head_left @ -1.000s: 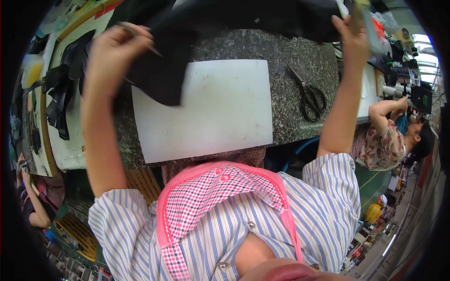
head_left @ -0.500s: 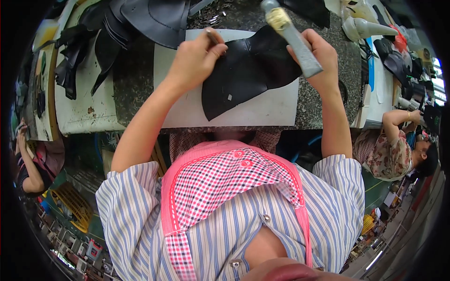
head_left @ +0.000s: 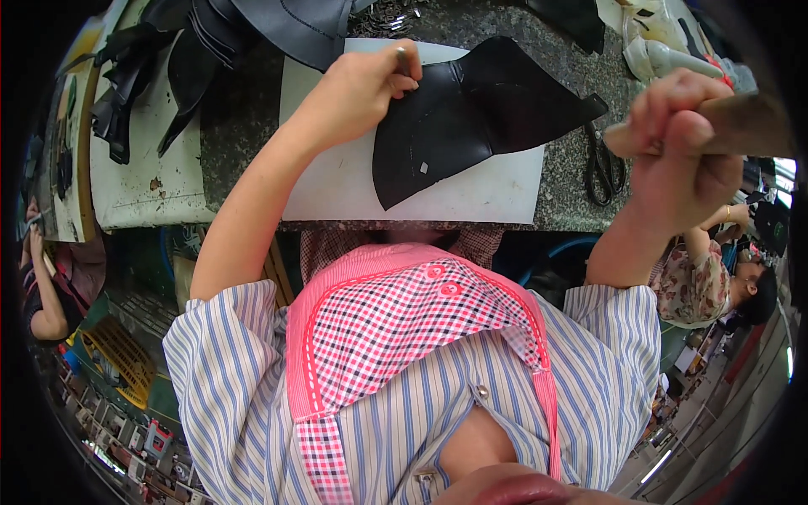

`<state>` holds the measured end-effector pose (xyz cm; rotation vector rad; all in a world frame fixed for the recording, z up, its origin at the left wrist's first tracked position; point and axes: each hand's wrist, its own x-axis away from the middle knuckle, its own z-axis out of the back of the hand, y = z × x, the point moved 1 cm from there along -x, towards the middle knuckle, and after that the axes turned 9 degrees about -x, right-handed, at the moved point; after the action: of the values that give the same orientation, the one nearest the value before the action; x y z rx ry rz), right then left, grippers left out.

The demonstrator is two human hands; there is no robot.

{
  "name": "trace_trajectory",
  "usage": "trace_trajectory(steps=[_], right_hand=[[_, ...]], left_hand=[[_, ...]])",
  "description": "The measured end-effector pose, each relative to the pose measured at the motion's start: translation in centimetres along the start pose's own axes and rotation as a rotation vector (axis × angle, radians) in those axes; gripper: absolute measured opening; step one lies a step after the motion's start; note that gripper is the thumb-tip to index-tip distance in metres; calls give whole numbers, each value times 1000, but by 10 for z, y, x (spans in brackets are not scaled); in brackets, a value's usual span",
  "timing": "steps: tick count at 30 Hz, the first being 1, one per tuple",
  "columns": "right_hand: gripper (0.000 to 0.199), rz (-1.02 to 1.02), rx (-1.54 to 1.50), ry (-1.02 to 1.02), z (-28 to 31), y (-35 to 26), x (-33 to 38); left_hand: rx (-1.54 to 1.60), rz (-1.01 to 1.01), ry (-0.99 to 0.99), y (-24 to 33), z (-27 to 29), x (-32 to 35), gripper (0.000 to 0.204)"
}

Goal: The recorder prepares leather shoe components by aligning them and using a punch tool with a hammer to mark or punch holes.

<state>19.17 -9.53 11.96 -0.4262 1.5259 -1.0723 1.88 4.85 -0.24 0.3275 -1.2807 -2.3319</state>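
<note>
Gripping a short metal rod [head_left: 402,57], mostly hidden, in the left hand [head_left: 366,91], with fingers together and clamped on it, at the upper left edge of a black panel [head_left: 471,114]. Cannot tell whether touching panel with rod; blocked by the hand. Gripping a wooden handle [head_left: 749,122] in the right hand [head_left: 683,156], with fingers wrapped around it, raised to the right of the panel and apart from it. Cannot see the handle's far end, lost toward the dark rim.

Found the panel on a white board [head_left: 324,185], with right tip reaching past the board over the speckled surface [head_left: 240,151], near black scissors [head_left: 599,181]. Noted stacked black pieces [head_left: 295,25] at upper left.

Compared with half a second ago: saw the right hand at the panel's right end then, with a grey bar and yellow wrapping showing; see it farther right now, with brown wood showing. Can now see the panel's right tip, covered then. Find left hand and panel in nearly the same relation. Compared with one second ago: saw the board mostly bare then; see it partly covered now.
</note>
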Motion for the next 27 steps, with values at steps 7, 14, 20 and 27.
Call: trace_trajectory(steps=[7, 14, 20, 27], right_hand=[[16, -296, 646, -455, -20, 27, 6], [12, -106, 10, -31, -21, 9, -12], [10, -410, 618, -469, -10, 48, -14], [58, -269, 1287, 122, 122, 189, -36]], left_hand=[[-124, -53, 140, -19, 0, 3, 8], [30, -14, -58, -12, 6, -1, 4], [-54, 102, 0, -8, 7, 2, 3], [-331, -319, 79, 4, -36, -17, 15]])
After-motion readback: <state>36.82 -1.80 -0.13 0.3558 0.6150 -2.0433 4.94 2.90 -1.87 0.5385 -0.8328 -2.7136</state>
